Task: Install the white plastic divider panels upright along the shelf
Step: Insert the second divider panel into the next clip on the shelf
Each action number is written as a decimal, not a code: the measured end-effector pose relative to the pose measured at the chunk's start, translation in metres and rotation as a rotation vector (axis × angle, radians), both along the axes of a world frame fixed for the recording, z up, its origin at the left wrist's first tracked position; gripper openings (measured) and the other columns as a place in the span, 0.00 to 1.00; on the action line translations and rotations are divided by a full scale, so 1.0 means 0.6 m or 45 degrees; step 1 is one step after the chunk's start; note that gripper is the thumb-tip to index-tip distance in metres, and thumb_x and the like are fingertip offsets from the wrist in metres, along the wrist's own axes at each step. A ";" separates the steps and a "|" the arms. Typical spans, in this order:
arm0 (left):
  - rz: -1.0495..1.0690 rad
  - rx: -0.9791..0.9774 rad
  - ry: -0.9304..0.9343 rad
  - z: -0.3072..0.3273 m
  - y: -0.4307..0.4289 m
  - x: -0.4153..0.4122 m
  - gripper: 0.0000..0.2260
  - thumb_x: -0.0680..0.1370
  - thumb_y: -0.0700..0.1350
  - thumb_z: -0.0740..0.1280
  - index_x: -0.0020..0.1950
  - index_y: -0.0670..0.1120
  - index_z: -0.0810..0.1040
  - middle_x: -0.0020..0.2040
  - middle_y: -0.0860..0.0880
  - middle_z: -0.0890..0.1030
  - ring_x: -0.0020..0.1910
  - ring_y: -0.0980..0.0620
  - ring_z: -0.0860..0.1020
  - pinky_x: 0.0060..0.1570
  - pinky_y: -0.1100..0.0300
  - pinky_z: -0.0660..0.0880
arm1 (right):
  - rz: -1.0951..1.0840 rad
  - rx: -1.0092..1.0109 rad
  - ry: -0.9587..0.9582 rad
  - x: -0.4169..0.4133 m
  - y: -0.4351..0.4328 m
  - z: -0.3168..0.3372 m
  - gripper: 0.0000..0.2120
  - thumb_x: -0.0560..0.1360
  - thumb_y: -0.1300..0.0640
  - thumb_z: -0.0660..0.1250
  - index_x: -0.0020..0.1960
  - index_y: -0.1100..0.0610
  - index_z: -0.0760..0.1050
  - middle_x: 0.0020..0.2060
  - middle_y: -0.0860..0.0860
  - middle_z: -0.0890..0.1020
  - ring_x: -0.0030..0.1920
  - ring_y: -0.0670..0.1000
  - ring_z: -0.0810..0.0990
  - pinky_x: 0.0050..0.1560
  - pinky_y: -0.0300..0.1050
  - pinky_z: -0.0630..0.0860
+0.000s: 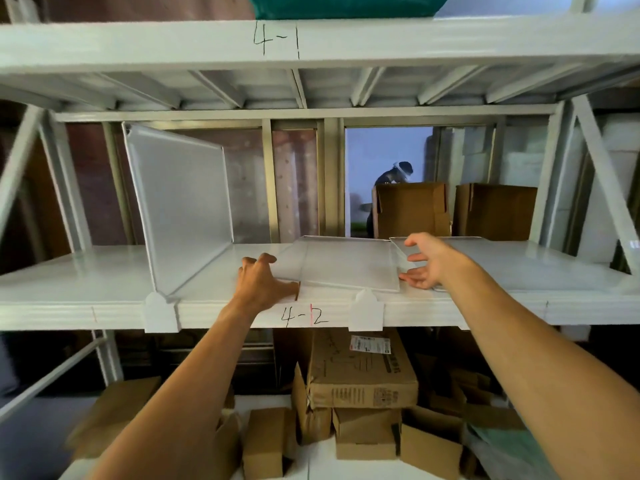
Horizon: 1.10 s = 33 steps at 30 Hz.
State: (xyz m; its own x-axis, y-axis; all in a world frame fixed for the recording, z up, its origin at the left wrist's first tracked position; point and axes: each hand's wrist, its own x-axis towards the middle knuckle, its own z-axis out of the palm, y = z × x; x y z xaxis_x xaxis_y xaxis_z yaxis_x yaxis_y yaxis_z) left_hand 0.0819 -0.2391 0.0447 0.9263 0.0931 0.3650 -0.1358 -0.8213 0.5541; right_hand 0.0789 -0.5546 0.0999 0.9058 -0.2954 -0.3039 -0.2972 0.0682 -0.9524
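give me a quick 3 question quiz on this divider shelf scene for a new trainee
1. True or false: one divider panel already stands upright on the shelf.
2. Multiple choice: the flat panel between the two hands is
A. lying on the shelf
B. leaning on a cardboard box
C. hanging from the beam above
3. Short answer: what handwritten label is on the front edge of the shelf being worked on?

Key
1. True. It stands left of the left hand.
2. A. The left hand touches its left edge, and the right hand is open at its right edge.
3. 4-2
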 end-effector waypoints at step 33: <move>-0.132 0.353 -0.603 0.063 -0.162 -0.095 0.14 0.80 0.49 0.62 0.62 0.50 0.81 0.47 0.43 0.86 0.44 0.37 0.81 0.42 0.53 0.76 | 0.346 -0.894 -0.720 -0.075 0.144 0.101 0.25 0.79 0.42 0.59 0.70 0.55 0.63 0.50 0.56 0.82 0.44 0.55 0.85 0.45 0.53 0.84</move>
State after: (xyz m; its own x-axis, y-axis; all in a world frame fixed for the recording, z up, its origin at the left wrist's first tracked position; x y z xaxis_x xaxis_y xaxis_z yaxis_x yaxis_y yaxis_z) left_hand 0.0248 -0.3361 0.0827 0.6542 -0.1489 0.7415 -0.4055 -0.8967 0.1777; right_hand 0.0336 -0.4680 0.1603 0.9291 -0.0011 0.3698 0.3007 -0.5800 -0.7571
